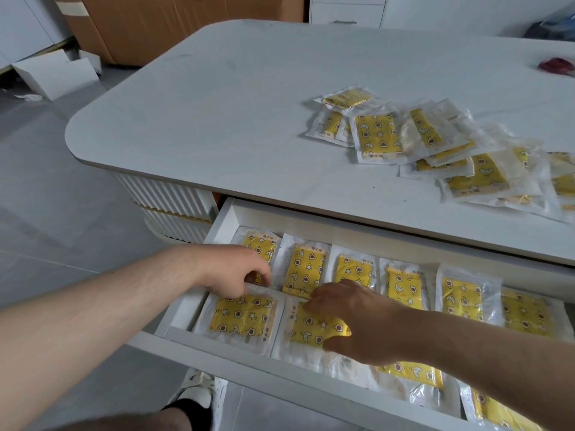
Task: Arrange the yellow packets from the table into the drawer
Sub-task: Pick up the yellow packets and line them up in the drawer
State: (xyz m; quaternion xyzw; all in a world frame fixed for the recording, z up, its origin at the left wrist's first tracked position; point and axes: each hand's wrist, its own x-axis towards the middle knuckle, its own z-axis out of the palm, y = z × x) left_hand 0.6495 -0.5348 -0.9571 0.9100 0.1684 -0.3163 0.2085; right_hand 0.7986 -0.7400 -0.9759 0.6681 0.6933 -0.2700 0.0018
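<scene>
The white drawer (217,353) stands pulled out under the table (217,119). Yellow packets in clear wrap lie inside it in two rows, the back row (401,284) running left to right. My left hand (236,272) reaches into the left end with curled fingers and pinches the far edge of the front-left packet (242,318). My right hand (357,321) lies over the second front packet (314,332), fingers spread on its top and thumb at its near edge. A loose pile of several more packets (435,150) lies on the tabletop at the right.
A small red object (557,66) sits at the table's far right edge. Brown cardboard (155,26) and a white box (56,73) stand on the floor beyond the table. My shoe (202,396) shows below the drawer front.
</scene>
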